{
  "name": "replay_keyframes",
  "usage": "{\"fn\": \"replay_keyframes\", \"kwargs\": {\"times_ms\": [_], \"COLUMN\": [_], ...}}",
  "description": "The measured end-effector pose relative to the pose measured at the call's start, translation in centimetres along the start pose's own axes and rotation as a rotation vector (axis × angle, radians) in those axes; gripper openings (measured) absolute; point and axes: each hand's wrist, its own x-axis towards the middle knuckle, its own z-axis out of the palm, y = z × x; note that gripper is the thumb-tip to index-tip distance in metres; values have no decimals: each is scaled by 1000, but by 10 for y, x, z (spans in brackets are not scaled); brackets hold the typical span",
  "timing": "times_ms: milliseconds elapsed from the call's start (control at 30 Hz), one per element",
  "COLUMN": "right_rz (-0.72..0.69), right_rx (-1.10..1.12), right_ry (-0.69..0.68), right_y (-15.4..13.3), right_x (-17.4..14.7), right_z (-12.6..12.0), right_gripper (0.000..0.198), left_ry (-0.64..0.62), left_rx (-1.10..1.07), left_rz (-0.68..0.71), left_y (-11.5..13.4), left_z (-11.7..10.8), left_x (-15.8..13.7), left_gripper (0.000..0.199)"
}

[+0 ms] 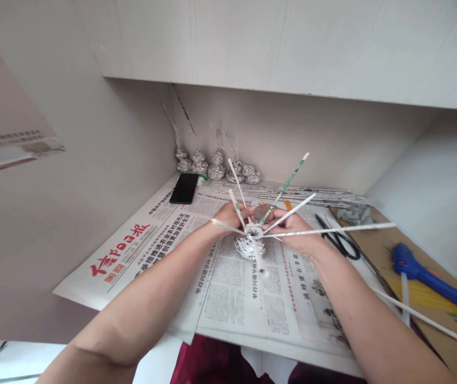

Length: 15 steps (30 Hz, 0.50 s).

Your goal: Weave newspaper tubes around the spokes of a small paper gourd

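A small round piece woven from rolled newspaper (248,248) sits over the newspaper sheet, with several paper sticks standing out from its open neck. My left hand (234,217) is at its far left side, fingers bent and closed at the base of the sticks. On the right, my right hand (290,226) has its fingers curled against the neck, close to a green-patterned paper stick (288,184) and a white one (292,212). Both hands partly hide behind the sticks, so the exact fingertip contact is unclear. One stick points toward me, blurred at its end.
Several finished-looking woven paper gourds (216,166) line the back wall. A black phone (184,188) lies at the left. Loose paper sticks (304,193) lie behind my hands. Black-handled scissors (342,240) and a blue glue gun (428,274) are on the right. A shelf panel (284,48) overhangs.
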Motion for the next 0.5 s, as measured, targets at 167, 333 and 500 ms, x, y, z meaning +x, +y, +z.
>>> {"fn": "replay_keyframes", "kwargs": {"times_ms": [167, 333, 500], "right_rz": [17, 35, 52], "right_rx": [40, 87, 99], "right_ry": [-17, -16, -42], "right_y": [-3, -1, 2], "right_x": [1, 1, 1], "right_z": [2, 2, 2], "right_gripper": [29, 30, 30], "left_ry": [-66, -47, -33], "left_rx": [19, 2, 90], "left_rz": [-7, 6, 96], "left_y": [5, 4, 7], "left_z": [-1, -5, -5], "left_x": [-4, -1, -1], "left_gripper": [30, 28, 21]}}
